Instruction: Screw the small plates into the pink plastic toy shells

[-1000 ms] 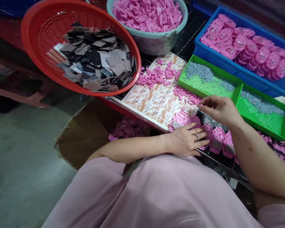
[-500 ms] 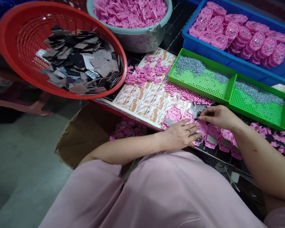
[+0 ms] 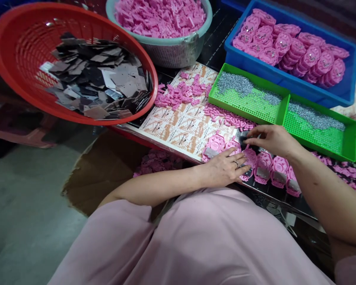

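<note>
My left hand (image 3: 224, 169), with a ring on one finger, lies flat with fingers spread over a pink plastic casing (image 3: 250, 156) in a row along the table edge. Just beyond that casing, my right hand (image 3: 273, 139) has thumb and fingers pinched near its upper end; what is between the fingertips, if anything, is too small to make out. Left of my left hand sits another pink casing (image 3: 214, 145) with a grey metal plate on it. To the right, more casings (image 3: 263, 166) carry similar plates. Small pink pegs (image 3: 228, 118) lie beyond the row.
A green divided tray (image 3: 284, 113) of small metal screws stands behind my right hand, before a blue bin (image 3: 311, 94) of stacked pink casings. At left are a red basket (image 3: 14, 51) of metal plates and a pale basin (image 3: 172, 47) of pink parts. Loose pink pieces (image 3: 184, 92) lie nearby.
My right hand has shifted slightly left and up, its fingertips now just above the casing. The left hand stays in place. The whole view has turned a little.
</note>
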`<state>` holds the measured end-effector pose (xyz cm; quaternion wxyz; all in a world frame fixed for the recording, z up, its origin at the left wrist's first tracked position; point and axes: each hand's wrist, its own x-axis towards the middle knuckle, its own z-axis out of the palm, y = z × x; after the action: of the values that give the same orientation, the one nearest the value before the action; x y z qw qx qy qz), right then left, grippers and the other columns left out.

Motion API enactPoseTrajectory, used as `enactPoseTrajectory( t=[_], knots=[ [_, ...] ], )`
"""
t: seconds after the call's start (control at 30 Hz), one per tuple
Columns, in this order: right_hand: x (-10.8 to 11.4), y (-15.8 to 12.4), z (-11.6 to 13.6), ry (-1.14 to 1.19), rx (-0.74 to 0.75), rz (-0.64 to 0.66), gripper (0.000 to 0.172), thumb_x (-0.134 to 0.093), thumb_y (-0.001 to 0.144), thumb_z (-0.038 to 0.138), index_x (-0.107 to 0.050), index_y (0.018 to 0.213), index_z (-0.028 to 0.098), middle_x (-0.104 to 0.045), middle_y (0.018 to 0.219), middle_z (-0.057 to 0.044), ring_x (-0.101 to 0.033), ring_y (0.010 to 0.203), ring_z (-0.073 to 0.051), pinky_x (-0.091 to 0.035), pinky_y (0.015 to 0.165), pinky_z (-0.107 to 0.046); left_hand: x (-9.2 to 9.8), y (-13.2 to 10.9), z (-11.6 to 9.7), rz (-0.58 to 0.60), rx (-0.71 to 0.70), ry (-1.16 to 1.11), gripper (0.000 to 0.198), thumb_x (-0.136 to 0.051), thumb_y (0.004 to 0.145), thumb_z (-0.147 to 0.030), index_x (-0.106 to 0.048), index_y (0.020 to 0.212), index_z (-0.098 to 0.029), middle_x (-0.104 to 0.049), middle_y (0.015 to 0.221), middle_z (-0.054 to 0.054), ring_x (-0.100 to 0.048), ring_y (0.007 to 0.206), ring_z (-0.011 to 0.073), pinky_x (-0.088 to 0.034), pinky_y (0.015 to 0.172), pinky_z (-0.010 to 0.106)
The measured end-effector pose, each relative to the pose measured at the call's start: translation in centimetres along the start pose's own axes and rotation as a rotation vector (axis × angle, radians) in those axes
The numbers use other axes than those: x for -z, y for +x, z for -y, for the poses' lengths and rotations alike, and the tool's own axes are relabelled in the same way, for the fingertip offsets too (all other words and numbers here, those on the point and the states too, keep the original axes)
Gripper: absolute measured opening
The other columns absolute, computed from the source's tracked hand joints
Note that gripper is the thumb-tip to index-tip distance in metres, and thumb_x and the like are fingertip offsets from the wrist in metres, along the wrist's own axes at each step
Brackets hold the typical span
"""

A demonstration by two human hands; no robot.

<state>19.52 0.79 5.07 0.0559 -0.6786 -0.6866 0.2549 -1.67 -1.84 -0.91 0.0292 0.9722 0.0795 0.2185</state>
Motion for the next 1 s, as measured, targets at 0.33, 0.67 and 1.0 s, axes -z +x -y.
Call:
enactPoseTrajectory(
  t=[0.33,0.67,1.0],
  knots=[
    [-2.0,2.0,2.9,-0.338,0.004,-0.201,0.023,-0.053,0.083,0.029,-0.071,0.085,0.014,-0.068,0.094,-0.013,-0.065,0.082,-0.026,-0.047,0.072,-0.037,0.8,0.1,0.2,0.059,0.032,-0.026,0.039,-0.059,0.090,-0.038,-0.062,0.121,-0.014,-0.063,0.125,0.012,-0.053,0.123,0.0248,-0.035,0.110,0.045],
    [1.5,-3.5,-3.9,0.340,-0.109,-0.166,0.034,-0.069,0.070,0.049,-0.072,0.086,0.019,-0.072,0.076,-0.004,-0.065,0.066,-0.015,-0.051,0.061,-0.027,-0.1,4.2,-2.6,0.094,-0.031,-0.084,0.051,-0.060,0.089,-0.044,-0.056,0.129,-0.013,-0.056,0.135,0.014,-0.048,0.129,0.0275,-0.035,0.108,0.044],
    [-0.7,-3.9,-6.3,0.292,-0.018,-0.035,0.042,-0.063,0.075,0.061,-0.075,0.082,0.021,-0.073,0.085,-0.005,-0.066,0.079,-0.020,-0.050,0.074,-0.033,-1.3,4.7,-2.8,0.185,-0.012,-0.025,0.047,-0.058,0.092,-0.041,-0.057,0.128,-0.010,-0.059,0.132,0.013,-0.052,0.126,0.0242,-0.035,0.110,0.043]
  ],
)
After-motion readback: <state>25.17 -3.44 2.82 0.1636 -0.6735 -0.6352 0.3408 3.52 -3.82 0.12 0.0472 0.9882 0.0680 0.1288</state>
